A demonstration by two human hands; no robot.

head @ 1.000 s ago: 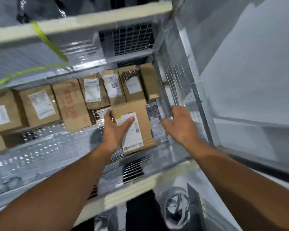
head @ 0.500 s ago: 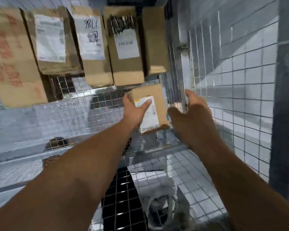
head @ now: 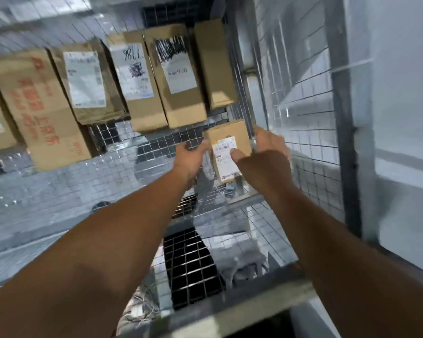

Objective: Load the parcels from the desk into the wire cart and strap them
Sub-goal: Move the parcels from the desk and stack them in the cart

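A small brown parcel (head: 230, 135) with a white label stands upright in the wire cart's right corner, low against the mesh side wall (head: 305, 98). My right hand (head: 266, 154) grips its right side, thumb pressed on the label. My left hand (head: 189, 158) holds its left edge with curled fingers. Behind it a row of taller parcels stands against the cart's back: a plain one (head: 214, 64), three labelled ones (head: 178, 76), (head: 137, 79), (head: 88, 84), and a large box with red print (head: 42, 106).
The cart's shiny mesh floor (head: 59, 191) stretches left of my arms. A metal frame bar (head: 230, 311) crosses under my forearms. Right of the mesh stands a grey upright post (head: 340, 118) and a pale wall (head: 405, 93).
The small parcel has moved right and deeper into the cart's corner. My right hand, apart from it before, now grips its right side, and my left hand slid to its left edge.
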